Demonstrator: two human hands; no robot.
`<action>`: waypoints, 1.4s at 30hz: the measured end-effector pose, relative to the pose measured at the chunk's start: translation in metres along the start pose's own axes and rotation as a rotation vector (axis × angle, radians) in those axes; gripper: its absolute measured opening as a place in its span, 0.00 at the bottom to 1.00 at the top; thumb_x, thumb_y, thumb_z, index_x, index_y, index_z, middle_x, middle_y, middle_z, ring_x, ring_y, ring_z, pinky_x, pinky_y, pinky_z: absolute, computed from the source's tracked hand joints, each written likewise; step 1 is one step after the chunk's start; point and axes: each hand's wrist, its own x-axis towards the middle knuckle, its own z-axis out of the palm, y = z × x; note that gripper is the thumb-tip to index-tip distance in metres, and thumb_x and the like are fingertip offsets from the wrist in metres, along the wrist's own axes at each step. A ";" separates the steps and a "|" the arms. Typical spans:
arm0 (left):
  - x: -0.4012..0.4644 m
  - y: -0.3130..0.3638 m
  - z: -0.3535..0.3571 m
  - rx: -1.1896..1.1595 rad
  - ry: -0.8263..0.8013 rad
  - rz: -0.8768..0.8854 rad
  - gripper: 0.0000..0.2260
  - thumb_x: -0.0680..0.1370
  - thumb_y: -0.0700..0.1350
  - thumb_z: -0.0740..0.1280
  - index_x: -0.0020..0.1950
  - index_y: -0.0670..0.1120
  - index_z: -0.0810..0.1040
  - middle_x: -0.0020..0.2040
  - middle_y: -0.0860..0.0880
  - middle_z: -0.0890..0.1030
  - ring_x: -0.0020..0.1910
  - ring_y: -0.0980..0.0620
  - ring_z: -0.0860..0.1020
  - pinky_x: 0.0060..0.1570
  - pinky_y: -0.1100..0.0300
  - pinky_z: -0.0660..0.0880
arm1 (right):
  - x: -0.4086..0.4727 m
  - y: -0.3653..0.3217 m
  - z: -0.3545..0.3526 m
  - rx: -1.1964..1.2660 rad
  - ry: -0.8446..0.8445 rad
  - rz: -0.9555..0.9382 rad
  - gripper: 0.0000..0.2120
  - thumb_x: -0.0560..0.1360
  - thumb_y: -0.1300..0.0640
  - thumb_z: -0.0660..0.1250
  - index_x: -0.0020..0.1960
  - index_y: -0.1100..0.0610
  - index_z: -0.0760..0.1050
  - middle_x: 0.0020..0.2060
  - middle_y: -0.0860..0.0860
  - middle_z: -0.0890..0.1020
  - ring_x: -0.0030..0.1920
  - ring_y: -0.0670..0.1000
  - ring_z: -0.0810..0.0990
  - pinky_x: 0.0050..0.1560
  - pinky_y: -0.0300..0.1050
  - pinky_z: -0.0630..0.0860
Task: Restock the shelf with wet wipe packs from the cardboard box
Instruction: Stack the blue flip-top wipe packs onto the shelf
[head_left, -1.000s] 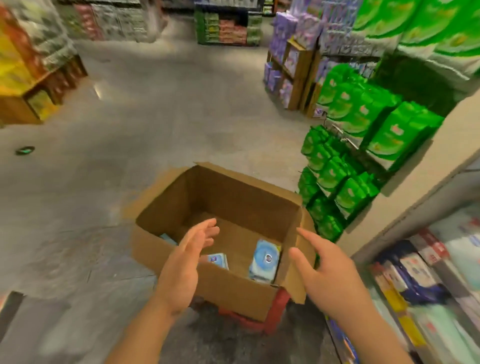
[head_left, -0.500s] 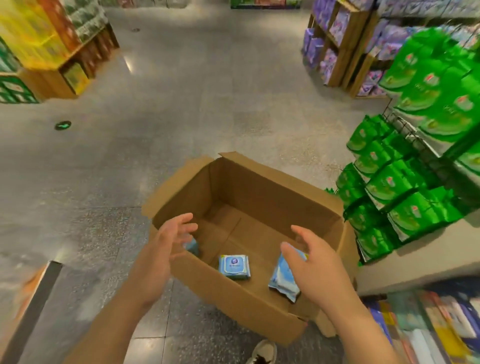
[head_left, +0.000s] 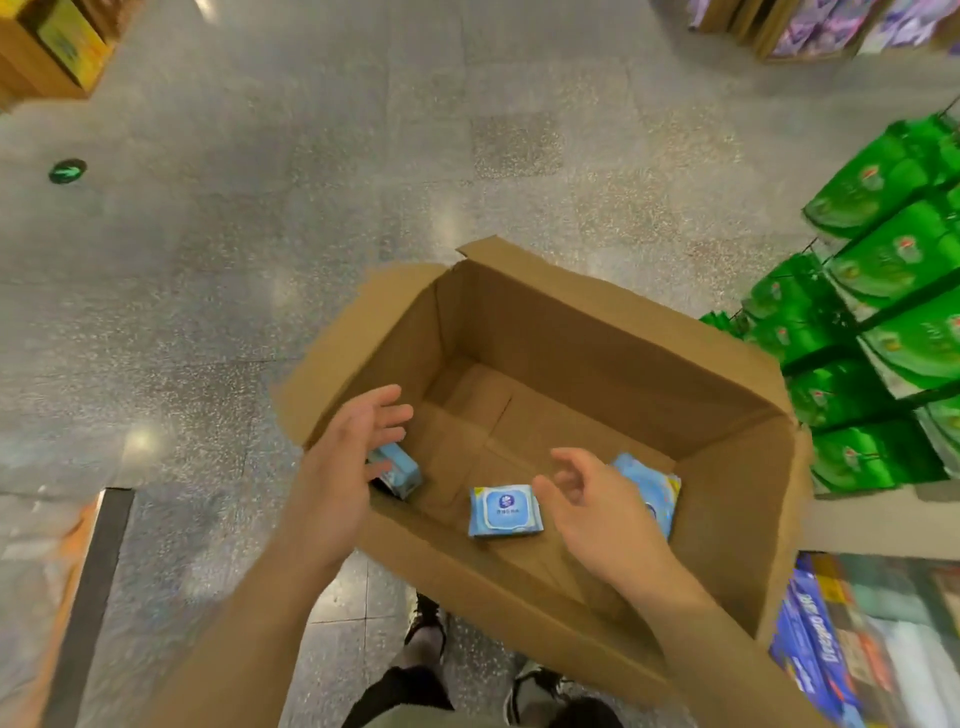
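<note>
Over the box (head_left: 597, 332), both hands hang with fingers loose and spread, gripping nothing. Left hand (head_left: 343, 467) sits at the 9 o'clock wall, right hand (head_left: 597, 499) near floor centre, toward 4 o'clock.

Three packs left, all on the box floor:
- left pack (head_left: 397, 467): at 8 o'clock, tipped on edge against the wall, half hidden behind the left fingers.
- middle pack (head_left: 505, 510): flat, label up, at 6 o'clock, just beside the right thumb.
- right pack (head_left: 649, 486): at 4 o'clock, leaning on the wall, partly hidden behind the right hand.

Step as I read it: reach in and grab. Box is nearly empty, so this looks like the last load.

Doing it well:
- Left hand takes the left pack, pinched across its narrow faces. It's already up on edge, so no prying.
- Right hand takes the middle pack first: thumb under the near edge, fingers over the top. Soft film, so grip the body, not the flap.
- Right pack: stack onto the middle one if the grip allows, else a second trip.
- Watch the walls: deep box, easy to snag wrists.

Shelf (head_left: 883, 623) is at 4 o'clock, just beside the box.
</note>
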 end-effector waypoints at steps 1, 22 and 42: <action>0.014 -0.006 -0.001 0.002 -0.009 -0.027 0.22 0.79 0.62 0.52 0.65 0.60 0.79 0.58 0.58 0.85 0.61 0.55 0.80 0.66 0.42 0.75 | 0.012 -0.002 0.016 -0.002 -0.027 0.008 0.23 0.79 0.43 0.68 0.72 0.47 0.72 0.57 0.46 0.80 0.59 0.48 0.79 0.65 0.48 0.75; 0.164 -0.087 -0.029 0.072 -0.248 0.033 0.25 0.75 0.70 0.50 0.66 0.65 0.74 0.63 0.61 0.81 0.65 0.58 0.78 0.69 0.44 0.72 | 0.210 -0.013 0.285 -0.289 -0.434 -0.027 0.38 0.72 0.36 0.69 0.74 0.57 0.67 0.67 0.59 0.76 0.66 0.62 0.76 0.65 0.54 0.73; 0.143 -0.068 0.008 0.498 -0.572 -0.234 0.30 0.64 0.58 0.83 0.64 0.62 0.77 0.50 0.62 0.85 0.47 0.63 0.84 0.53 0.54 0.83 | 0.138 -0.021 0.069 0.468 -0.463 -0.040 0.13 0.75 0.54 0.76 0.59 0.49 0.82 0.51 0.50 0.88 0.49 0.52 0.87 0.51 0.48 0.83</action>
